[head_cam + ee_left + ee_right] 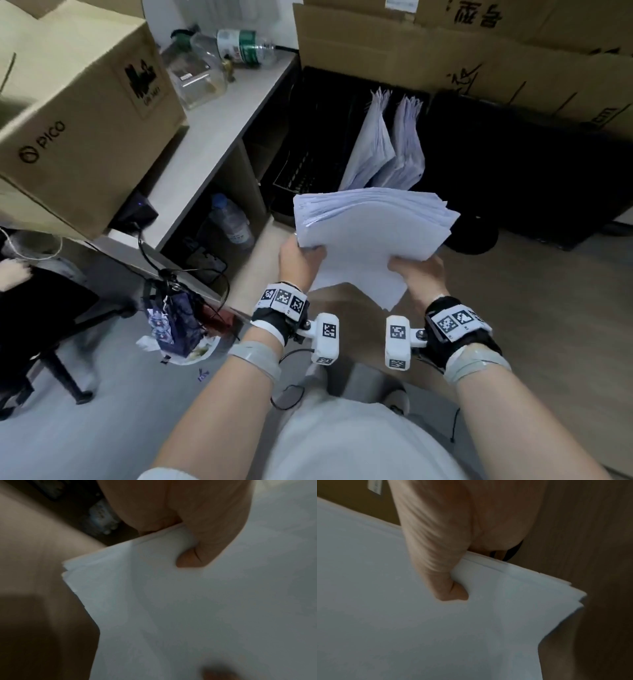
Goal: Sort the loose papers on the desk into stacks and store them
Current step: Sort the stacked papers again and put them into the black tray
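Note:
A thick stack of white paper (363,240) hangs in the air between both hands, in front of a black file rack (308,137). My left hand (299,257) grips its near left edge, thumb on top. My right hand (416,270) grips the near right edge the same way. The left wrist view shows my left hand (187,543) pinching the paper stack (188,615). In the right wrist view my right hand (452,577) clamps the paper stack (402,615). Two bundles of paper (387,144) stand upright in the rack's slots.
Cardboard boxes (445,48) rise behind the rack. A white desk (212,137) at left carries a PICO box (78,113), a plastic bottle (239,48) and a clear container (198,82). Under it are a water bottle (231,222) and cables. A black chair (44,308) stands at far left.

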A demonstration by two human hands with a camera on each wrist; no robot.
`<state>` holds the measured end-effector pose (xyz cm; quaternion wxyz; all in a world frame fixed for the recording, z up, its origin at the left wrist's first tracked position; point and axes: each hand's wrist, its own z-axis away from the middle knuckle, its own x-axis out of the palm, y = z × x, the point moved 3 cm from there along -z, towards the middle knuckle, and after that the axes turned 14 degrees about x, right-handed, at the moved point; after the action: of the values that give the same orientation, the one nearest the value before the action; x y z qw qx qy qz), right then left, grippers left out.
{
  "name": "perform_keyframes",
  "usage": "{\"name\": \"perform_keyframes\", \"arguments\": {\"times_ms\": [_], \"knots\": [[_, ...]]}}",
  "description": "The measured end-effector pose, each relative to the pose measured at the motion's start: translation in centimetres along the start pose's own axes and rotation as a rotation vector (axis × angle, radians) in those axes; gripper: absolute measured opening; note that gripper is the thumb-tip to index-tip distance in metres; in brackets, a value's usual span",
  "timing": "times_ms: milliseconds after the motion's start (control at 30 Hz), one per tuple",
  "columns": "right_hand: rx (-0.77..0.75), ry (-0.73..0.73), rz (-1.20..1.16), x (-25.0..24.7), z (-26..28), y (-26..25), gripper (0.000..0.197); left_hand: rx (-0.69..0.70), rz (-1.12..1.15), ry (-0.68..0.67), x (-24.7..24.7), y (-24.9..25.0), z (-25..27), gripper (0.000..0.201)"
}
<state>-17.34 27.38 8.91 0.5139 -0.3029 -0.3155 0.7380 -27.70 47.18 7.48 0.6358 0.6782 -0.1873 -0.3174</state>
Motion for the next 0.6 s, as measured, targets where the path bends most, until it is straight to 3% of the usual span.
{"name": "perform_keyframes", "arguments": {"times_ms": [67,133,200,267,433,533,600], "knots": [[0.088,-0.003,0.048,0.9,-0.6,1.9,0.02,-0.113,-0.029,-0.073,-0.1,-2.6,0.5,0.024],[0.166,-0.001,0.045,1.6,-1.0,3.1,0.023,-0.144,-0.062,-0.124,0.1,-5.1,0.9,0.03],[0.202,0.082,0.015,1.8,-1.5,3.8,0.022,-0.156,-0.093,-0.153,0.2,-6.0,0.7,0.024],[0.186,0.124,-0.007,2.2,-1.8,3.9,0.014,-0.15,-0.072,-0.147,-0.1,-5.7,0.0,0.023],[0.034,0.069,-0.021,2.4,-1.6,1.4,0.025,-0.063,-0.04,-0.1,-1.2,-3.5,-2.3,0.039],[-0.028,0.006,0.147,2.7,-2.3,1.5,0.025,-0.075,-0.038,-0.195,-1.5,-4.3,-2.1,0.041],[0.026,-0.012,0.277,3.0,-3.2,2.9,0.021,-0.147,-0.05,-0.267,-1.0,-5.3,-1.3,0.033]]}}
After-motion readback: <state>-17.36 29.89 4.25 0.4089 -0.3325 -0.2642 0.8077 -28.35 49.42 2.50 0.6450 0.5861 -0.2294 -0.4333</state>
